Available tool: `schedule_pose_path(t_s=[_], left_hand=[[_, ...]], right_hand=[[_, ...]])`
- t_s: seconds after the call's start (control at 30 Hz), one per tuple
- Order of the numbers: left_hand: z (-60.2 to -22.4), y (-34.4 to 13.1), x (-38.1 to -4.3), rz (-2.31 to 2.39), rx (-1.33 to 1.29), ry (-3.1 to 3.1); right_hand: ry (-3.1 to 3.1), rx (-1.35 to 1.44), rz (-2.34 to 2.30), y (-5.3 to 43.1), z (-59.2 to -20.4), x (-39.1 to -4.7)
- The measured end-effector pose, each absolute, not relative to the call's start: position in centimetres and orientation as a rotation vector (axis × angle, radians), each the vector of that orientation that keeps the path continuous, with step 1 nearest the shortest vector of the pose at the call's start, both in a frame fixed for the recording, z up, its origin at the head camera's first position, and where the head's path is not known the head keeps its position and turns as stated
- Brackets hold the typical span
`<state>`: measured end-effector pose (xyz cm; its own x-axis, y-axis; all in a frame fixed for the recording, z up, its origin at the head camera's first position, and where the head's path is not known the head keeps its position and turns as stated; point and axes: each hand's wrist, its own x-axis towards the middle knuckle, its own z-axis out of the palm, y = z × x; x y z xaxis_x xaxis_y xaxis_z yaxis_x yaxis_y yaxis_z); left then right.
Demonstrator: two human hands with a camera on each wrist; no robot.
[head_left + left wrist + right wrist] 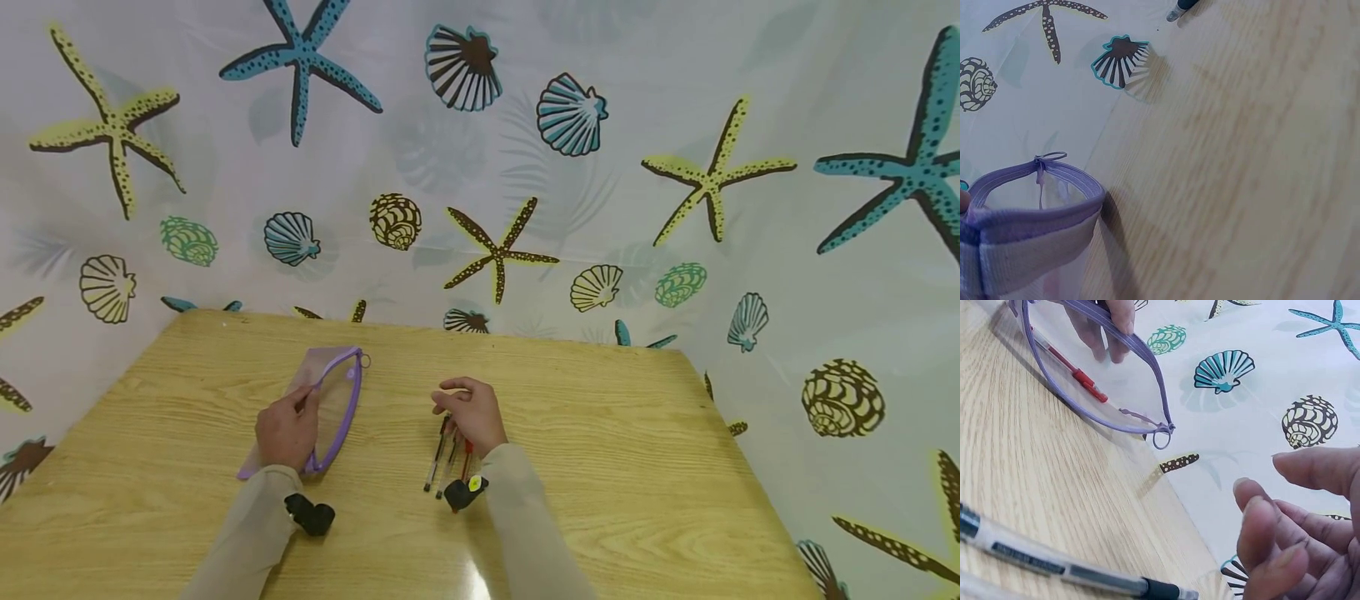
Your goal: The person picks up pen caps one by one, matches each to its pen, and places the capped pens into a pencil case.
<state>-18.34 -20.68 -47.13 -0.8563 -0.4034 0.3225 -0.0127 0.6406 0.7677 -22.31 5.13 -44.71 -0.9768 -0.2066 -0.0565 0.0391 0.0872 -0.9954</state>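
A clear zip pouch (pixel 350 415) with purple trim lies at the left, its mouth spread wide. My left hand (pixel 288 429) grips the pouch's far-side edge, thumb outside and fingers inside in the right wrist view. Through the clear side shows a red pen (pixel 1089 385) within the pouch. My right hand (pixel 474 414) is held above the loose pens, fingers loosely bent and nothing between them. Below it lie two black-capped clear pens, a left one (pixel 432 471) and a middle one (pixel 447 468), and a red pen (pixel 467 460) partly covered by the hand and wrist camera.
The wooden table (pixel 615 467) runs back to a white curtain (pixel 480 167) printed with starfish and shells, which also hangs along both sides. A small camera is strapped to each wrist. A ring pull (pixel 1161 439) hangs from the pouch's zip end.
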Motion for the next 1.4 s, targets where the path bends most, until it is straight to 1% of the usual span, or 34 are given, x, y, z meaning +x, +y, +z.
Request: schedule_pose_path(t_s=[0.4,0.43,1.4], left_hand=[[-47.1,-20.7,-18.4,-1.124,0.323,-2.406],[-47.2,-20.7,-18.4,-1.123,0.325,-2.405],[-47.3,-20.6,-18.3,-1.151,0.323,-2.373]], right_hand=[[2.268,-0.148,-2.002,7.5,-45.0,-21.5],[2.267,-0.141,-1.999,7.7,-44.6,-21.2],[2.299,0.169,-1.934,10.0,-47.0,-20.4]])
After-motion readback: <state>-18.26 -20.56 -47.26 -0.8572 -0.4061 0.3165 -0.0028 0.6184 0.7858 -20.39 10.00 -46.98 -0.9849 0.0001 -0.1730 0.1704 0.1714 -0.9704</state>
